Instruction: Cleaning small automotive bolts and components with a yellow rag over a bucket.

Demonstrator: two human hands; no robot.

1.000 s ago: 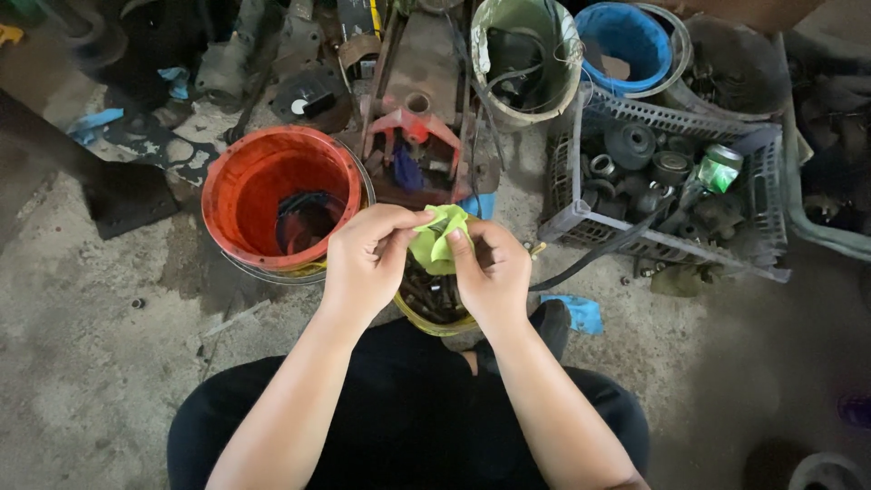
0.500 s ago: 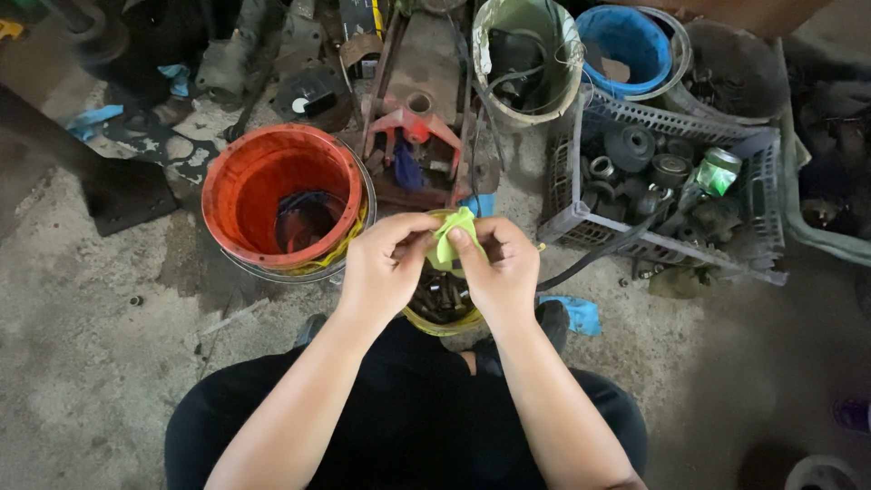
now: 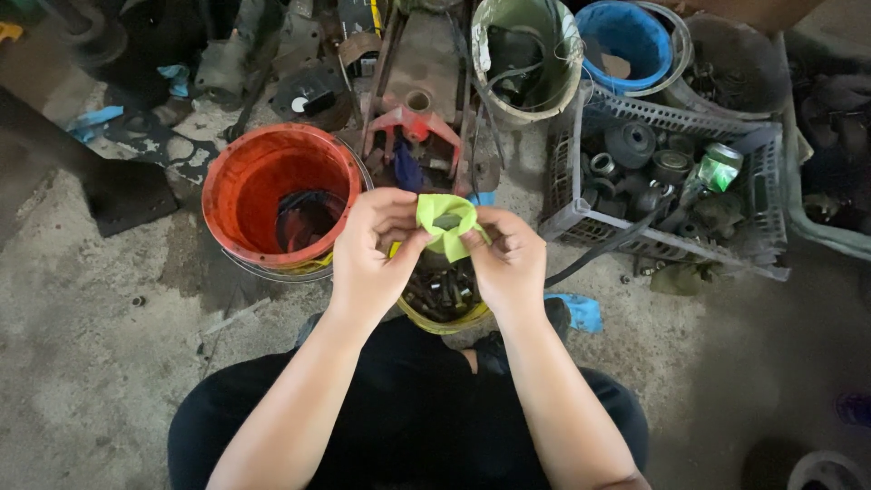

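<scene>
Vs. a sec ago: both hands sit a bit higher and closer in, and the lime-green strip [image 3: 446, 220] of tape or thin cloth now shows a clear loop w/ a hole in its middle, where earlier it was more of a bunched wad between the fingers. Judgement: the strip is being worked open or wound round on itself, not set down; work on it looks mid-way.

Grip: left hand [image 3: 374, 243] has thumb and forefinger pinched narrow on the strip's left edge, other fingers curled in behind. Right hand [image 3: 504, 254] pinches the right side the same way, thumb on top, fingertips tucked under. Both grips closed on the strip, nothing else held. Hands nearly touch each other thru the strip; it hangs between them w/ a short tail pointing down toward the right thumb.

Where it is: strip is held in the air in front of the person's chest, directly over a small yellow container [image 3: 445, 304] full of dark bolts and nuts, which sits on the concrete floor [image 3: 109, 363] between the knees.

Around: orange-red bucket [image 3: 272, 195] w/ dark hose inside just left of the left hand; red metal puller-like frame [image 3: 413, 127] beyond the hands; grey plastic crate [image 3: 667, 181] of round machine parts to the right, a green-topped can [image 3: 719, 168] in it; blue tub [image 3: 626, 36] and a pale green bucket [image 3: 526, 54] further back.
</scene>
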